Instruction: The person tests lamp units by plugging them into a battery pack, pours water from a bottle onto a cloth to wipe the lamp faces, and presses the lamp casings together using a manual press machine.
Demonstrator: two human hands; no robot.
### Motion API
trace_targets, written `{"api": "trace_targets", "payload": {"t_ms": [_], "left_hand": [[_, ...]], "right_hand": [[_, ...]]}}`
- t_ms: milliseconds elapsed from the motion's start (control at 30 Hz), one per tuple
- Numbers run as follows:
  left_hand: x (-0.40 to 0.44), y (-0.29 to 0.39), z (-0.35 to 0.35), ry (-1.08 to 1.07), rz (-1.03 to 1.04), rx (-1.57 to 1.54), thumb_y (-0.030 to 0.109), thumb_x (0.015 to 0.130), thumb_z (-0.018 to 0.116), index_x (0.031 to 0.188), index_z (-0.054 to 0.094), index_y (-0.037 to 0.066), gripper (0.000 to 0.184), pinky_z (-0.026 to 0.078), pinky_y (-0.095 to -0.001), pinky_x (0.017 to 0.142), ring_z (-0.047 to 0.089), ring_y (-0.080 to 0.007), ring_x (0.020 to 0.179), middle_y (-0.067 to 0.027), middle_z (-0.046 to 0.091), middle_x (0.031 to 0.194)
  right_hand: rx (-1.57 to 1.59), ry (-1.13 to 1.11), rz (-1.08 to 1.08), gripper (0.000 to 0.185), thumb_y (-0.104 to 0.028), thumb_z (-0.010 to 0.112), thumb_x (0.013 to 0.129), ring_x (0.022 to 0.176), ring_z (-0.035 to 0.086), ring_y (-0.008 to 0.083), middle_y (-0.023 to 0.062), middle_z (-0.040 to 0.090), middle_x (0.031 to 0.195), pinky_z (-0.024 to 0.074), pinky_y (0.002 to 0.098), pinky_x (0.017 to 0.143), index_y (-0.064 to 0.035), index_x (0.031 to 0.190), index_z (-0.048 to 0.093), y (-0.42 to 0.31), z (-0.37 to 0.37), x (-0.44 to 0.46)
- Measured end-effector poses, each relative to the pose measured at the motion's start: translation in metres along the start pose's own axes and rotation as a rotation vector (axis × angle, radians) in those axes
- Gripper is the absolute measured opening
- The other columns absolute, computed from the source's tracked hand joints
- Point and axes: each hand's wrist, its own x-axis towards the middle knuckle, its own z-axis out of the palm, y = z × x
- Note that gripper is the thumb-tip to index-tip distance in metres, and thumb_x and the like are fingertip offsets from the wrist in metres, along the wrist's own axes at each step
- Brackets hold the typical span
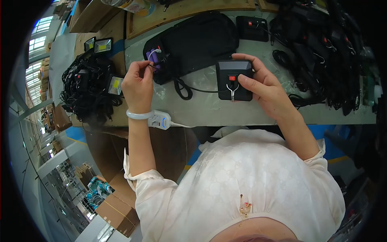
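My right hand [262,86] holds a black square device [224,90] by its right side, with the thumb beside its red switch and a white metal hook below the switch. My left hand [139,82] pinches a thin black cable near a purple block [152,57] that has a white plug in it. From the device a black cable [201,90] runs left to a loop on the table. Behind both hands lies a large black padded bag [193,40].
At left sits a tangled pile of black cables and lamps [86,80]. Another black device [252,29] lies at the back, and a heap of cabled devices [322,52] covers the right. A white adapter [161,120] is at the table's [217,117] front edge.
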Motion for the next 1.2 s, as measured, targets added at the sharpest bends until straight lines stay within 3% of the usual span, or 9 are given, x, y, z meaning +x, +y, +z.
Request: {"api": "trace_targets", "payload": {"t_ms": [100,200,400,500,600,733,833,933,1200], "left_hand": [[0.01,0.004,-0.004,-0.022,0.169,0.237,0.007,0.093,0.069,0.099,0.071,0.001,0.009,0.054,-0.0277,0.068,0.07,-0.0145,0.074,-0.0094,0.073,0.082],[0.018,0.016,-0.009,-0.059,0.31,0.374,0.009,0.087,0.07,0.091,0.07,0.005,0.005,0.054,-0.0388,0.065,0.068,-0.0317,0.072,-0.0126,0.071,0.083],[0.021,0.014,0.005,-0.048,0.398,0.411,0.009,0.088,0.07,0.091,0.069,0.006,0.004,0.054,-0.04,0.066,0.069,-0.0329,0.074,-0.0126,0.072,0.084],[0.013,0.009,0.007,-0.054,0.326,0.306,0.007,0.09,0.069,0.096,0.07,0.003,0.007,0.054,-0.0352,0.066,0.072,-0.0267,0.073,-0.0139,0.072,0.084],[0.009,0.006,0.012,-0.024,0.324,0.293,0.007,0.088,0.071,0.091,0.069,0.005,0.004,0.055,-0.0394,0.067,0.07,-0.0335,0.076,-0.0135,0.072,0.085],[0.007,0.004,0.016,0.013,0.316,0.284,0.007,0.088,0.072,0.092,0.069,0.004,0.006,0.055,-0.0393,0.066,0.07,-0.033,0.076,-0.0134,0.072,0.086],[0.006,0.003,0.015,-0.018,0.264,0.315,0.006,0.092,0.069,0.097,0.07,0.002,0.007,0.056,-0.0316,0.069,0.074,-0.0217,0.077,-0.011,0.075,0.087],[0.005,-0.001,0.018,-0.02,0.223,0.26,0.008,0.092,0.069,0.098,0.07,0.002,0.008,0.056,-0.0315,0.068,0.074,-0.0209,0.077,-0.0108,0.075,0.087],[0.002,0.001,0.02,-0.003,0.207,0.323,0.01,0.092,0.068,0.094,0.067,0.005,0.006,0.054,-0.0382,0.067,0.071,-0.0302,0.077,-0.012,0.073,0.086]], "right_hand": [[0.039,0.037,0.047,0.055,-0.024,0.063,0.1,0.107,0.065,0.0149,0.0081,0.061,0.123,0.0624,0.0375,0.081,-0.0095,0.148,0.04,-0.007,0.005,0.003],[0.071,0.081,0.054,0.056,-0.023,0.063,0.1,0.106,0.066,0.0154,0.0081,0.06,0.124,0.0633,0.0389,0.079,-0.0096,0.149,0.04,-0.006,0.005,0.006],[0.15,0.096,0.039,0.057,-0.022,0.063,0.099,0.104,0.067,0.0161,0.0081,0.06,0.122,0.0644,0.0409,0.077,-0.0087,0.148,0.039,-0.008,0.004,0.011],[0.216,0.087,0.047,0.057,-0.022,0.064,0.097,0.1,0.069,0.0159,0.0085,0.061,0.119,0.0646,0.0402,0.075,-0.0075,0.146,0.041,-0.01,0.004,0.013],[0.187,0.123,0.034,0.055,-0.022,0.066,0.094,0.097,0.07,0.0157,0.0091,0.063,0.116,0.0648,0.0384,0.069,-0.0058,0.142,0.044,-0.009,0.003,0.014],[0.134,0.151,0.017,0.054,-0.021,0.069,0.09,0.091,0.071,0.0158,0.0099,0.063,0.114,0.0638,0.0357,0.06,-0.0046,0.137,0.047,0.0,-0.006,0.017],[0.193,0.184,0.012,0.054,-0.021,0.07,0.089,0.086,0.072,0.016,0.0097,0.064,0.111,0.0627,0.0341,0.056,-0.0044,0.136,0.048,-0.001,-0.004,0.016],[0.211,0.22,-0.005,0.054,-0.02,0.07,0.089,0.082,0.072,0.0161,0.0095,0.065,0.109,0.0623,0.034,0.055,-0.004,0.135,0.048,0.0,0.0,0.015],[0.184,0.186,-0.011,0.05,-0.017,0.066,0.093,0.086,0.072,0.0176,0.0101,0.066,0.11,0.0642,0.0379,0.062,-0.0053,0.138,0.047,0.009,-0.012,0.01]]}}
